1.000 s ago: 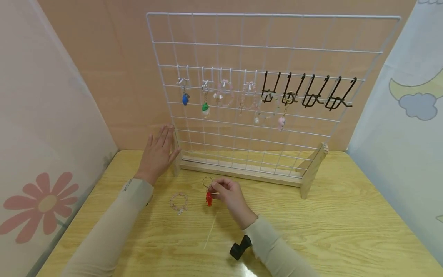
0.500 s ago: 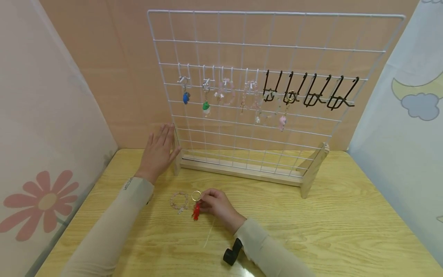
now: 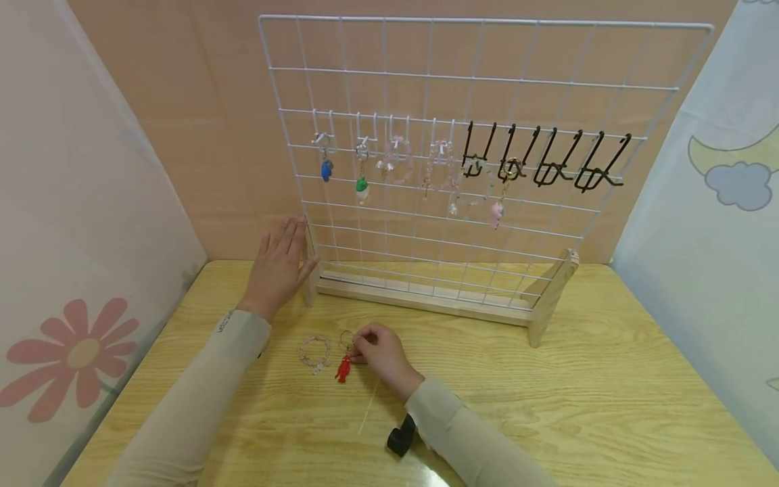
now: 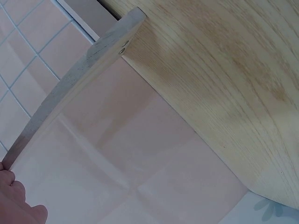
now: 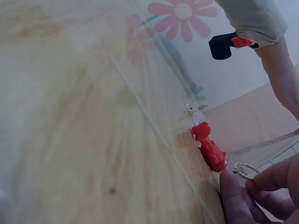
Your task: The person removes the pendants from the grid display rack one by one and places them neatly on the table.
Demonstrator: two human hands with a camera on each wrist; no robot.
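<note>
One right hand pinching a red keychain — one left hand, straight-fingered, touching the wooden stand

Downward head view, sharing red charm with right wrist's, apparently low, left wrist's beside wooden upright

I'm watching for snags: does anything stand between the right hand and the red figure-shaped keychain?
Nothing visible does: the right hand pinches the red figure-shaped keychain directly. The pink beaded bracelet lies beyond it, not between.

The bare right hand carried the red, figure-shaped, metal-ringed keychain toward eight o'clock, nearer the round, pink-beaded bracelet.
</note>
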